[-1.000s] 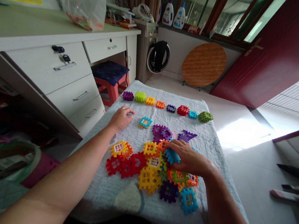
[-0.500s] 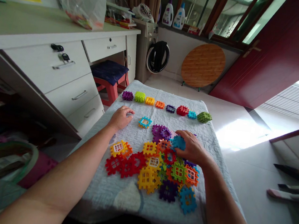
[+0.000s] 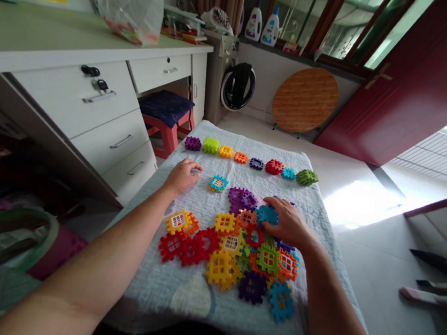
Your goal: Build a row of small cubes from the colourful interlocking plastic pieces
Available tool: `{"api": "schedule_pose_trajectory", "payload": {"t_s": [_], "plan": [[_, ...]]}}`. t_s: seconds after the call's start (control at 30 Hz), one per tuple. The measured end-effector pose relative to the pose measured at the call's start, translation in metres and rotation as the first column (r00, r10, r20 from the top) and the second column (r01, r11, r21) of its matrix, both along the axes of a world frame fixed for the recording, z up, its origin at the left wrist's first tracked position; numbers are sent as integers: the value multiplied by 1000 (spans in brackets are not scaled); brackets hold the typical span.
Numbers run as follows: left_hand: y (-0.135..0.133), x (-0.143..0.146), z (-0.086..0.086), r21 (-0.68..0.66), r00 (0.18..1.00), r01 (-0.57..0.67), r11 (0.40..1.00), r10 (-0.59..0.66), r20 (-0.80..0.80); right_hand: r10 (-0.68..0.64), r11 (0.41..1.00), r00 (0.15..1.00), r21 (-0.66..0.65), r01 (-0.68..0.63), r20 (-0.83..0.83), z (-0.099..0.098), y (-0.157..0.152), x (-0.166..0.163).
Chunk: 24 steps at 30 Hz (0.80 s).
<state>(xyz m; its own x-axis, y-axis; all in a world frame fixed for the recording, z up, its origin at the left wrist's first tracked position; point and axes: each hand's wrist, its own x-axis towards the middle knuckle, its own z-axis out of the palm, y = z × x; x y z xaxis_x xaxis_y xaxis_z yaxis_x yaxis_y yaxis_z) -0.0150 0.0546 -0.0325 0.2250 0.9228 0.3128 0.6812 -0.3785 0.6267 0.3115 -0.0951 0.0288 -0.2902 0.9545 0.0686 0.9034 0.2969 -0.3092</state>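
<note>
right hand (image 3: pixel 287 223): fingers curled over blue tile (image 3: pixel 267 214), pinching its edge, tile lifted just above top of pile (image 3: pixel 229 254), near purple tiles (image 3: pixel 242 196). grip light, fingertip hold, probably because tile is thin and toothed.

left hand (image 3: pixel 182 176): palm down on quilt (image 3: pixel 192 298), fingers loosely spread, holding nothing; looks like bracing, maybe pinning cloth flat.

lone blue-and-orange tile (image 3: pixel 218 183) lies just beside left hand, apart from pile.

row of tiles (image 3: pixel 248 162) lined along far edge of quilt, spaced apart, well clear of pile.
</note>
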Motion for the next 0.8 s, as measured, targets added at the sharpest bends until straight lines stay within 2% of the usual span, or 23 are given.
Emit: {"api": "schedule_pose_trajectory", "payload": {"t_s": [0.37, 0.57, 0.8], "plan": [[0, 0, 0, 6, 1000, 3, 1000, -3, 0, 0, 998, 1000, 58, 1, -7, 2, -2, 1], [0, 0, 0, 5, 1000, -3, 1000, 3, -1, 18, 1000, 999, 23, -19, 47, 1, -2, -4], [0, 0, -1, 6, 1000, 0, 1000, 0, 8, -25, 998, 1000, 49, 26, -10, 5, -2, 2]]}}
